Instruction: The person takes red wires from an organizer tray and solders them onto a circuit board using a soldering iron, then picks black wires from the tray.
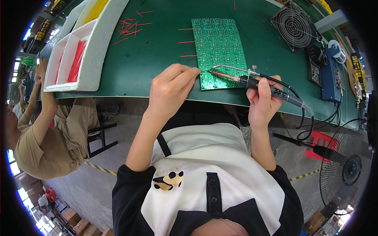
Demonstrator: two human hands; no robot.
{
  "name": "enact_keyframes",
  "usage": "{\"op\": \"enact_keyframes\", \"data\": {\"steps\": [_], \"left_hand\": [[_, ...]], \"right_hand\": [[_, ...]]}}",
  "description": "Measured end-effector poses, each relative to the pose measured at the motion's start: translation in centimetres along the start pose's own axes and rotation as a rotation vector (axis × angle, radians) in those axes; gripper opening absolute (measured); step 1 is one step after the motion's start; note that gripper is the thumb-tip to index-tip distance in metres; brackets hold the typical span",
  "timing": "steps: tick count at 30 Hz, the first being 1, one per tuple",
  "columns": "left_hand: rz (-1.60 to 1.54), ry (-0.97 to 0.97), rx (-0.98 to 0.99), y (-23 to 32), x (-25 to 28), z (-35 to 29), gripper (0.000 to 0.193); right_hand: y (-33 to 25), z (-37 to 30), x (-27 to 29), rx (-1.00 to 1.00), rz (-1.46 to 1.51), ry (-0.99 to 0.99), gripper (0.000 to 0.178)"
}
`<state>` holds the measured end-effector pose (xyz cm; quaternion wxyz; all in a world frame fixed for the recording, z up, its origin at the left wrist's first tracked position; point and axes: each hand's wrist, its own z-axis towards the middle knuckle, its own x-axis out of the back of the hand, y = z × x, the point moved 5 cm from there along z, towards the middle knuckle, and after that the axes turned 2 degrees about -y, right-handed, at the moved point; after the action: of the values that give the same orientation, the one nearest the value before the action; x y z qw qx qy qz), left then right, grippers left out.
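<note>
My right hand [264,96] is closed around the dark handle of a soldering iron [258,83], with a thin curved metal tube fixed alongside its tip. The tip meets the left part of a green circuit board panel [222,47], low on its near end. At the same spot my left hand [171,86] pinches what looks like a red wire, mostly hidden by the fingers. Farther up the panel's left edge, three red wires [191,56] stick out to the left. The panel lies flat on the green tabletop [157,55].
Loose red wires [128,27] lie on the table at the far left. A white foam box [92,59] holds red and yellow wires. To the right are a square fan [295,25], a blue device [330,74] and a solder spool [336,51]. Another person [47,133] sits at left.
</note>
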<state>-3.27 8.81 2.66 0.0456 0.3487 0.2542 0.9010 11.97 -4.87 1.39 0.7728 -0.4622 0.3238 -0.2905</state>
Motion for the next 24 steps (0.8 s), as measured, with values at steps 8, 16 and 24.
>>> {"op": "enact_keyframes", "data": {"steps": [8, 16, 24], "left_hand": [[0.018, 0.008, -0.01, 0.0, 0.1, 0.1, 0.018], [-0.016, -0.006, 0.007, 0.0, 0.5, -0.1, 0.019], [0.304, 0.017, 0.185, -5.7, 7.6, 2.7, 0.011]], "right_hand": [[-0.2, -0.1, 0.2, -0.061, 0.04, 0.033, 0.016], [0.1, 0.0, 0.9, -0.098, 0.227, 0.15, 0.013], [-0.5, 0.6, 1.4, -0.137, 0.214, 0.172, 0.024]]}}
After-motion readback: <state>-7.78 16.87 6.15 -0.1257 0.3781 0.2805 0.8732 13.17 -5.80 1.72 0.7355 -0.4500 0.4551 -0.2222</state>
